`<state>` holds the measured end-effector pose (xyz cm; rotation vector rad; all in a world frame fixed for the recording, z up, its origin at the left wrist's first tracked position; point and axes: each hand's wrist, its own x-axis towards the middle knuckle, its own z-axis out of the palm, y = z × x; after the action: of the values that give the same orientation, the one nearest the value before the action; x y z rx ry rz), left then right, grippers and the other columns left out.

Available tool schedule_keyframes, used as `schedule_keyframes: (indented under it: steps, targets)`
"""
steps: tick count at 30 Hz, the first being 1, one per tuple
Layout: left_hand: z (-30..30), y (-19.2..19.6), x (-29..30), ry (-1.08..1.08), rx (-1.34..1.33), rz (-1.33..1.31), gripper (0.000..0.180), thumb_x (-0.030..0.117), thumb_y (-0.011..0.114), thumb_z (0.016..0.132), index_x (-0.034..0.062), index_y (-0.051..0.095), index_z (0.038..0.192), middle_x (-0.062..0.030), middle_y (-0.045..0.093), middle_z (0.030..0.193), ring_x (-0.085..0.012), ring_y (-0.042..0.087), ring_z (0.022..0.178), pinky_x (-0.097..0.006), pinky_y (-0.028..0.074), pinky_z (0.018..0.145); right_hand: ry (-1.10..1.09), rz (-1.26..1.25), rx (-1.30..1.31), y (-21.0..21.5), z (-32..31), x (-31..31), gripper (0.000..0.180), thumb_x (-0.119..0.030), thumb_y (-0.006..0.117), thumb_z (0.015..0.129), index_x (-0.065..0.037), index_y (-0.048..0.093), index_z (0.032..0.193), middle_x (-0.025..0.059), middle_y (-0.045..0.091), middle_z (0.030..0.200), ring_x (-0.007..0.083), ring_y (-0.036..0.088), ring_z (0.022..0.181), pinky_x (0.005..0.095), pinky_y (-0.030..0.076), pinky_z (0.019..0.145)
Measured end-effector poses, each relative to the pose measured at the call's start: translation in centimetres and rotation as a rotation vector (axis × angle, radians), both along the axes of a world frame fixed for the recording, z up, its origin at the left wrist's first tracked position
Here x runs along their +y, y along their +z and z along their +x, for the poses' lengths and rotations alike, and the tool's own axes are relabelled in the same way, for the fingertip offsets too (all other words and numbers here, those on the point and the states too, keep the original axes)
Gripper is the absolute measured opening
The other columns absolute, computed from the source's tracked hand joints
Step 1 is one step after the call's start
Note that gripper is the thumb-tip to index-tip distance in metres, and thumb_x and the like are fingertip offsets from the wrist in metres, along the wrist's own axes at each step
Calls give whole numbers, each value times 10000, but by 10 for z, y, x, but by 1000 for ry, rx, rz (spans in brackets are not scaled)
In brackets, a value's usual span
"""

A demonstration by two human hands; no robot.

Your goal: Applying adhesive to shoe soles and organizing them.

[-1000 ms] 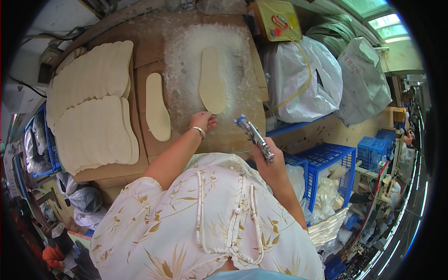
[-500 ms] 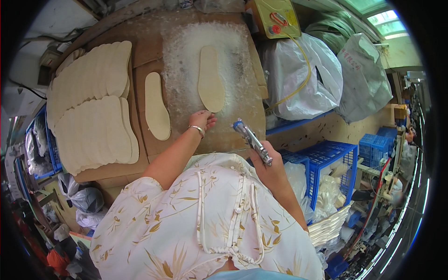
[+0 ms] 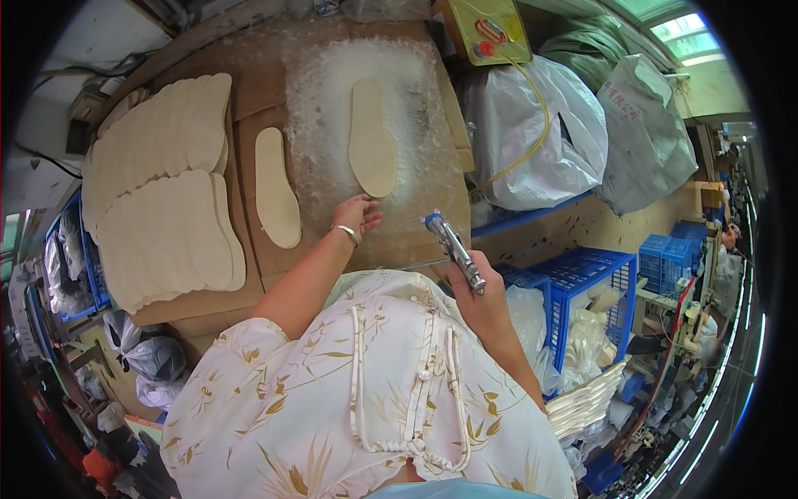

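A cream insole (image 3: 372, 141) lies flat on the whitened patch of the cardboard (image 3: 320, 237), its broad end towards me. My left hand (image 3: 359, 214) is just below that end, palm side turned right, its fingers loosely apart with nothing visible in them. Whether a fingertip touches the insole's edge is hard to tell. My right hand (image 3: 485, 291) is wrapped round a metal spray gun (image 3: 453, 249) with a blue tip, which points up and left towards the cardboard. A second insole (image 3: 277, 190) rests to the left of the whitened patch.
Overlapping rows of insoles (image 3: 166, 224) cover the left of the table. At the far right stands a yellow metal can (image 3: 486, 29) with a yellow hose (image 3: 544, 125), beside large plastic sacks (image 3: 532, 158). Blue crates (image 3: 586, 270) stand to my right.
My left hand's fingers have loosened and spread slightly near the insole's end. The spray gun's tip has shifted a little to the right. Both insoles lie as before.
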<state>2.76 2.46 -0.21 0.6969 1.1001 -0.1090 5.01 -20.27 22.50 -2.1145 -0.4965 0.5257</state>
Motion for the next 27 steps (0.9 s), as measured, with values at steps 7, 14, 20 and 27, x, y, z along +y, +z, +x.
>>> schedule_keyframes:
  steps: [7,14,20,27]
  targets:
    - [-5,0,2,-29,-6,-44,366,61,461,873,92,509,1234,-79,612,1029,-232,642,825,-331,559,680,50,2,52,0,-4,-3,201,-188,652,888,-22,552,942,160,581,681,271,545,562,321,448,559]
    - [-7,3,2,-48,-9,-68,430,51,448,865,109,463,1291,-86,609,1045,-240,634,845,-334,561,682,58,-16,96,4,-9,-6,202,-185,655,885,-20,556,945,174,589,693,293,550,581,330,454,575]
    - [-8,1,4,-72,-22,-72,442,51,438,866,114,453,1303,-87,609,1053,-235,633,847,-336,563,684,-33,-86,108,-4,-6,-11,206,-179,659,881,-16,556,952,174,601,709,295,558,587,324,458,581]
    - [-8,3,4,-67,-40,-94,408,69,470,868,127,472,1272,-78,615,1018,-232,636,833,-332,563,677,27,-36,110,-8,-11,-13,204,-189,652,889,-17,558,947,162,601,691,226,550,574,313,460,581]
